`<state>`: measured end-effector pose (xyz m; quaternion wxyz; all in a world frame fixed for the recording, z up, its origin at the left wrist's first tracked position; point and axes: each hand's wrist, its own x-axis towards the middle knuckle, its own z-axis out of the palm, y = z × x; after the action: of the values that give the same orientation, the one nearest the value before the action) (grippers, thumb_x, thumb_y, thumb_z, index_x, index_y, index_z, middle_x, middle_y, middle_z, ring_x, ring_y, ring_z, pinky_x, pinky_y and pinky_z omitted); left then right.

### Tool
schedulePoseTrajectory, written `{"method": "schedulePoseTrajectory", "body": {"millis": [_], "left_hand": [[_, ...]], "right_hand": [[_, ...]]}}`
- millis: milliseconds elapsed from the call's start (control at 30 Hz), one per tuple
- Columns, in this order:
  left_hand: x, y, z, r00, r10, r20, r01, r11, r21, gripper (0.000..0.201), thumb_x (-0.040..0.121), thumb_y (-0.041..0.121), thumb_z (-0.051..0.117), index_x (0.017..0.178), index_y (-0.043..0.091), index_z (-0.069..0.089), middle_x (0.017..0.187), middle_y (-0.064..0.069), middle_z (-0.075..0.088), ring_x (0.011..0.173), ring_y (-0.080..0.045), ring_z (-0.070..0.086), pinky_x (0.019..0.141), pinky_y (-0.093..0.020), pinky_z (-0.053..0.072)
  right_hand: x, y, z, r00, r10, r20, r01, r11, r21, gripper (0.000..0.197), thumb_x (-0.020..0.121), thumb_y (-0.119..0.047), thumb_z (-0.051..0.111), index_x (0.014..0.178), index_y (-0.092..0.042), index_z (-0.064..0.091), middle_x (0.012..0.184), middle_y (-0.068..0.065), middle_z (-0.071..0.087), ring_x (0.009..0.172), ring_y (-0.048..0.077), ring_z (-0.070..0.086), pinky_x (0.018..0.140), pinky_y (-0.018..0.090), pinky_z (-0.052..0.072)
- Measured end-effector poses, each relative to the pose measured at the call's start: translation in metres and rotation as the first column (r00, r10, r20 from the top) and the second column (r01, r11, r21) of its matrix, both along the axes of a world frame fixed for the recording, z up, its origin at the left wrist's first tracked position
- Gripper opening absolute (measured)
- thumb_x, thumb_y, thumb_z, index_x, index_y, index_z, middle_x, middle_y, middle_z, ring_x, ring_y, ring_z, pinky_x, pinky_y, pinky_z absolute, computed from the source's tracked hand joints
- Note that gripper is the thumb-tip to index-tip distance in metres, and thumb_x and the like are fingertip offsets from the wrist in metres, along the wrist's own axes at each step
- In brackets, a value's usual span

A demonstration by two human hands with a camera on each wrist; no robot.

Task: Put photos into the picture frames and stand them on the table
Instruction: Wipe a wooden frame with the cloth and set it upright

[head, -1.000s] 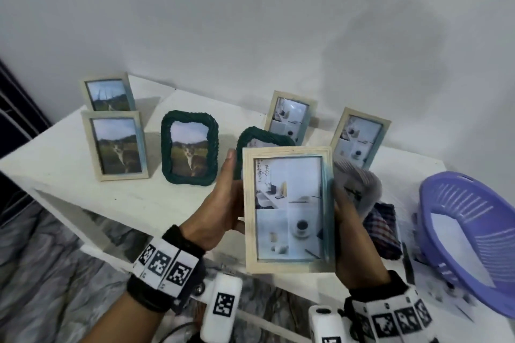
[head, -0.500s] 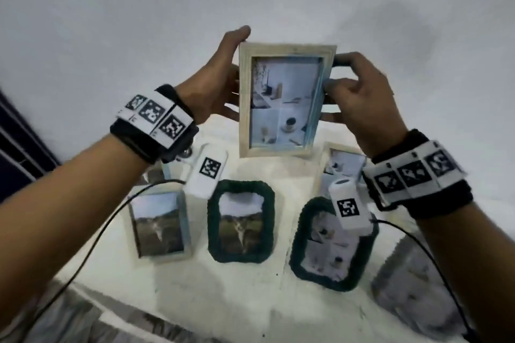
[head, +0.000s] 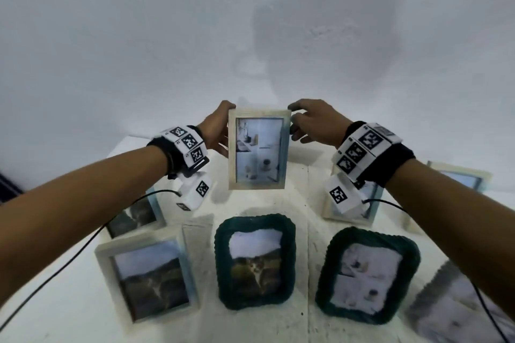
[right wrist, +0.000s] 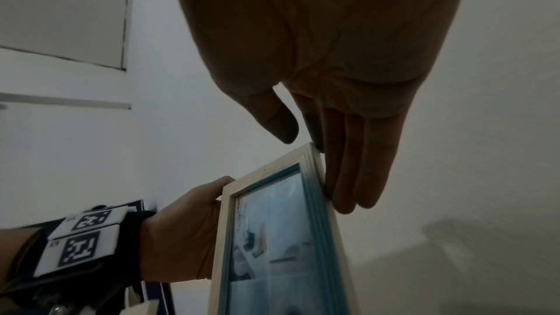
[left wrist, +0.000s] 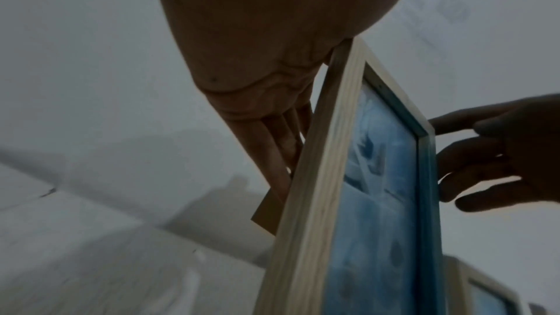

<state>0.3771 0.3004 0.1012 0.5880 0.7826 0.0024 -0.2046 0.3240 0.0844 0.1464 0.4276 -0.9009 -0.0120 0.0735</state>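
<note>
A light wooden picture frame (head: 257, 149) with a photo of a white room in it is upright over the back of the white table (head: 69, 309). My left hand (head: 220, 131) grips its left edge, thumb at the top corner and fingers behind. In the left wrist view the frame (left wrist: 318, 200) shows a brown stand flap (left wrist: 266, 214) folded out at its back. My right hand (head: 301, 122) touches the frame's upper right edge with straight fingers (right wrist: 348, 176), thumb clear of it. I cannot tell whether the frame's bottom edge touches the table.
Filled frames stand in rows below my arms: a wooden one (head: 147, 273), two dark green ones (head: 255, 262) (head: 367, 276), and wooden ones behind (head: 133, 214) (head: 459, 178). A blurred grey sheet (head: 457, 306) lies at the lower right. The white wall (head: 167, 36) is close behind.
Both hands carried the frame from near my body out over the standing frames, then down toward the back of the table. The cloth has left my right hand.
</note>
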Motion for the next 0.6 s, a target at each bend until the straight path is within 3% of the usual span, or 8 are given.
{"method": "schedulePoseTrajectory", "body": {"millis": [167, 300, 400, 500, 600], "left_hand": [[0.008, 0.003, -0.042, 0.997, 0.03, -0.064, -0.03, 1.0, 0.001, 0.048, 0.095, 0.041, 0.027, 0.066, 0.012, 0.051, 0.049, -0.002, 0.056, 0.046, -0.023, 0.056, 0.055, -0.03, 0.051], [0.009, 0.008, -0.067, 0.991, 0.031, -0.13, -0.031, 1.0, 0.003, 0.046, 0.095, 0.042, 0.027, 0.068, 0.011, 0.049, 0.049, -0.003, 0.056, 0.046, -0.023, 0.057, 0.052, -0.029, 0.052], [0.006, 0.011, -0.079, 0.987, 0.012, -0.16, -0.007, 0.999, 0.034, 0.048, 0.096, 0.042, 0.025, 0.069, 0.011, 0.051, 0.047, -0.001, 0.058, 0.048, -0.023, 0.059, 0.054, -0.029, 0.052], [0.002, 0.014, -0.084, 0.986, 0.029, -0.166, -0.025, 0.999, 0.029, 0.052, 0.097, 0.044, 0.024, 0.069, 0.011, 0.054, 0.051, -0.003, 0.061, 0.049, -0.022, 0.061, 0.054, -0.029, 0.052], [0.0, 0.014, -0.084, 0.985, 0.03, -0.169, -0.025, 0.999, 0.034, 0.056, 0.098, 0.048, 0.022, 0.077, 0.011, 0.057, 0.067, -0.01, 0.063, 0.052, -0.022, 0.062, 0.056, -0.029, 0.053]], "right_hand": [[0.015, 0.01, -0.023, 0.977, 0.048, -0.207, -0.064, 0.995, -0.071, 0.035, 0.101, -0.014, 0.033, 0.133, -0.002, 0.045, 0.113, 0.022, 0.064, 0.088, 0.029, 0.064, 0.086, 0.042, 0.054], [0.019, 0.016, -0.037, 0.956, 0.063, -0.287, -0.104, 0.986, -0.131, 0.035, 0.101, -0.015, 0.033, 0.131, -0.001, 0.045, 0.109, 0.016, 0.064, 0.094, 0.03, 0.066, 0.088, 0.044, 0.055], [0.018, 0.02, -0.047, 0.936, 0.08, -0.342, -0.145, 0.975, -0.169, 0.036, 0.101, -0.014, 0.033, 0.133, 0.0, 0.044, 0.118, 0.017, 0.064, 0.102, 0.032, 0.065, 0.091, 0.047, 0.054], [0.016, 0.024, -0.053, 0.932, 0.084, -0.352, -0.157, 0.97, -0.184, 0.045, 0.101, -0.015, 0.036, 0.145, -0.005, 0.031, 0.123, 0.017, 0.06, 0.104, 0.032, 0.065, 0.092, 0.048, 0.053], [0.016, 0.026, -0.056, 0.935, 0.083, -0.345, -0.166, 0.962, -0.217, 0.047, 0.1, -0.014, 0.036, 0.146, -0.005, 0.028, 0.124, 0.017, 0.06, 0.105, 0.033, 0.064, 0.092, 0.049, 0.053]]}}
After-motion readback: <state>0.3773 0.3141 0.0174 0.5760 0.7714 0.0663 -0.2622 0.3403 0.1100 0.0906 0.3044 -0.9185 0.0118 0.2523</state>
